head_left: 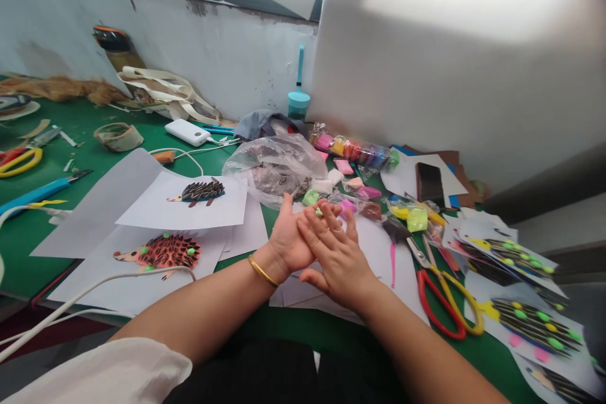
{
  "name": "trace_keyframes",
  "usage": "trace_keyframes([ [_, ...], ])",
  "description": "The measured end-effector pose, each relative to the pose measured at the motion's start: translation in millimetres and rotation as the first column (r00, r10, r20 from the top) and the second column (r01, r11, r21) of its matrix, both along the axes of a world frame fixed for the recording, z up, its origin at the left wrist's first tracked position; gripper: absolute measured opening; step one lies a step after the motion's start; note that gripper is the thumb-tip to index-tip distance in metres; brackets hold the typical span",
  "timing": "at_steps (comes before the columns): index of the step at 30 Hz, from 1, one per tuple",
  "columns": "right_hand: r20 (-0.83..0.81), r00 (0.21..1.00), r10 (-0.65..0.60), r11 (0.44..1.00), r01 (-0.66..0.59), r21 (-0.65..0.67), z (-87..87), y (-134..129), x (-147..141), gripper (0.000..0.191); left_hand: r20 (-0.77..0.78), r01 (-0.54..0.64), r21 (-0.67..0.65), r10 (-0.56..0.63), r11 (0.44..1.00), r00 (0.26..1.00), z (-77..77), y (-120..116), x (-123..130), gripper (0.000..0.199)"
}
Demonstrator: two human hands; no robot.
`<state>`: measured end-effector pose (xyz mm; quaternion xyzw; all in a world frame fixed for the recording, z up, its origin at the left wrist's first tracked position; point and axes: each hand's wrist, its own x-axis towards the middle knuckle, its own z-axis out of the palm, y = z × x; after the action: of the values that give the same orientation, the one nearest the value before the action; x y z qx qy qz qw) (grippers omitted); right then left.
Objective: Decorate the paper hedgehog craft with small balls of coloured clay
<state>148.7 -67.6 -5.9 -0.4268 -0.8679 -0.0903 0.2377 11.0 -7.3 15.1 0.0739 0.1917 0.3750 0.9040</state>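
Observation:
My left hand (293, 237) is palm up over the white papers, with its fingers stretched out and a gold bangle (262, 270) on the wrist. Across its fingers lies my right hand (334, 249), palm down, fingers spread. A small light green piece of clay (319, 211) shows between the hands near the fingertips. Just beyond them sit a green lump in wrap (311, 197) and a pink one (348, 206). Part of the left palm is hidden under the right hand.
Left are hedgehog pictures, one black (203, 191), one red (170, 251), and a white cable (95, 293). A plastic bag of seeds (279, 170) lies ahead. Scissors (445, 303), a phone (430, 183) and more seed pictures (534, 322) are right.

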Motion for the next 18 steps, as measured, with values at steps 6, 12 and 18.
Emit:
trace_keyframes([
  [6,-0.068,0.998,0.006,1.000,-0.004,0.031,7.9,-2.3,6.8,0.066,-0.004,0.014,0.040,-0.013,0.999,1.000,1.1,0.3,-1.9,0.072],
  [12,-0.194,0.981,-0.023,0.996,0.039,0.076,6.7,-2.6,3.8,0.038,0.005,0.019,-0.009,-0.018,1.000,1.000,3.1,-2.7,0.7,0.070],
  [18,-0.375,0.920,-0.112,0.993,0.122,0.001,3.6,1.8,9.4,0.015,0.032,0.108,0.039,-0.109,0.993,0.993,-0.4,-9.2,7.4,0.073],
])
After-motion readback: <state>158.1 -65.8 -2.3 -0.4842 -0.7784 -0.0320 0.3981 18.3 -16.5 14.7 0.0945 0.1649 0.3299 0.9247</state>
